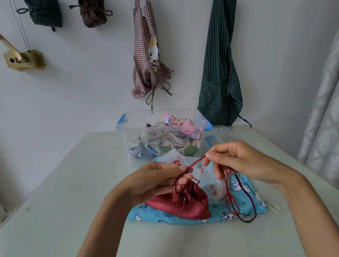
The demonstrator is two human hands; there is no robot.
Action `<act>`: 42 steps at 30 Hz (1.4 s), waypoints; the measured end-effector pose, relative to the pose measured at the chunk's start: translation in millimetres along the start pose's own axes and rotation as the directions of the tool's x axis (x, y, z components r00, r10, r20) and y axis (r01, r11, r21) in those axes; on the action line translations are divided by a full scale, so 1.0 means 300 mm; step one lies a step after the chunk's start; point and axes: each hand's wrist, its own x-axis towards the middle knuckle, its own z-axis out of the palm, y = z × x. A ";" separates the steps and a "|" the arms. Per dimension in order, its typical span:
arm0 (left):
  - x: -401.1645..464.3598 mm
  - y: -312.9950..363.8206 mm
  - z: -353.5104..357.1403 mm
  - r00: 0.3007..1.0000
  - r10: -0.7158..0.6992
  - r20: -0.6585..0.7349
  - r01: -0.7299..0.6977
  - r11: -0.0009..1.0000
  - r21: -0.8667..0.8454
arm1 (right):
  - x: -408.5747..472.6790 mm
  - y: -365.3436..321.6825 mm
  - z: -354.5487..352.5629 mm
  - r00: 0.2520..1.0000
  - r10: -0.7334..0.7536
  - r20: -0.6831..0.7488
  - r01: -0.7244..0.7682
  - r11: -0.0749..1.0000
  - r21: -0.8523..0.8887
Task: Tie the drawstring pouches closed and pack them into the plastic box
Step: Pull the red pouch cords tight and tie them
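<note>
Near the middle of the bench (46, 205), a dark red satin pouch (185, 203) lies with its mouth gathered into tight pleats, resting on a flat blue pouch (216, 214) printed with white cartoon animals. Its red drawstring (196, 161) runs taut between the two hands: the left hand (155, 182) has its grip closed around the gathered neck and pinches the cord at the thumb and forefinger, while the right hand (238, 162) pinches the other end of the cord between thumb and forefinger, its remaining fingers loosely curled. More red and dark cord (233, 205) loops down from the right hand onto the blue pouch. Between the hands and partly under them lies a pale pouch (215, 188) with small red marks. Just behind this pile stands the clear plastic box (161, 116) with blue latches, lidless and holding a heap of patterned pouches (171, 136), some tied with cream cord. A clear lid (217, 132) lies just beside the box on its right. On the wall behind hang a checked apron (149, 67) with a rabbit patch, a green striped apron (220, 63), two bundled dark cloths (44, 10) and a brass-coloured bracket (23, 59). A pale curtain (331, 110) hangs at the right edge.
</note>
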 end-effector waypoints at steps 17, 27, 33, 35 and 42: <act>-0.016 0.014 0.021 0.981 0.109 -0.162 -0.120 0.991 -0.058 | 0.048 -0.008 0.121 0.991 0.105 0.084 -0.102 0.994 -0.040; -0.018 0.022 0.014 0.910 0.301 -0.285 -0.257 0.949 0.182 | 0.072 -0.002 0.129 0.989 0.128 -0.076 -0.124 0.991 0.053; -0.008 0.006 0.016 0.733 0.568 -0.375 -0.414 0.809 0.416 | 0.075 0.004 0.127 0.991 0.093 -0.099 -0.087 0.994 0.064; 0.004 -0.009 0.012 0.684 0.615 -0.392 -0.451 0.779 0.436 | 0.079 0.006 0.129 0.987 0.109 -0.118 -0.098 0.990 0.102; 0.031 -0.028 0.022 0.660 0.658 -0.362 -0.497 0.744 0.447 | 0.090 0.047 0.139 0.965 0.260 -0.039 -0.241 0.934 0.263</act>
